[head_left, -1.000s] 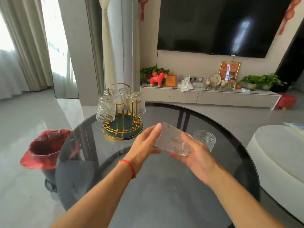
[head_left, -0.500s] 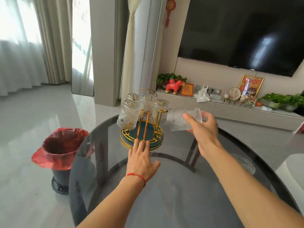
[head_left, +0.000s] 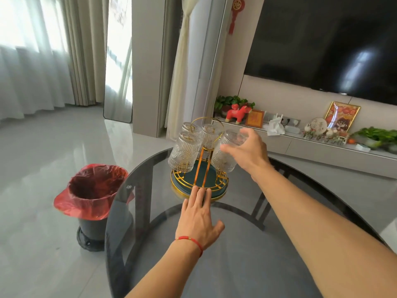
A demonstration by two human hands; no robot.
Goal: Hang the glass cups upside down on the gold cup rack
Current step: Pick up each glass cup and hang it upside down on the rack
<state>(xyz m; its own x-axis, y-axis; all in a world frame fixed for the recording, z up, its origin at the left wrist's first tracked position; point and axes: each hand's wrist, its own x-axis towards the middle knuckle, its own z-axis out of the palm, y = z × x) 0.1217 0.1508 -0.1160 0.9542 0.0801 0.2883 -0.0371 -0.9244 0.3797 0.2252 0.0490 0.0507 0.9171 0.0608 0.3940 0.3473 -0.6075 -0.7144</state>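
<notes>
The gold cup rack point(head_left: 200, 166) with a dark green round base stands at the far side of the round dark glass table point(head_left: 247, 254). Ribbed glass cups hang upside down on it, one at the front left point(head_left: 182, 154) and others behind. My right hand point(head_left: 249, 151) grips the bottom of a glass cup point(head_left: 225, 157) held upside down and tilted at the rack's right side. My left hand point(head_left: 198, 218) lies flat on the table, fingers straight, fingertips touching the rack's base rim.
A black bin with a red bag point(head_left: 93, 198) stands on the floor left of the table. Behind the table runs a low TV cabinet point(head_left: 322, 147) with ornaments and plants, and a large TV point(head_left: 322, 41) hangs on the wall.
My right hand has brought the cup left and turned it from sideways to upside down at the rack's right side. My left hand stays flat by the base. The view has shifted left.
</notes>
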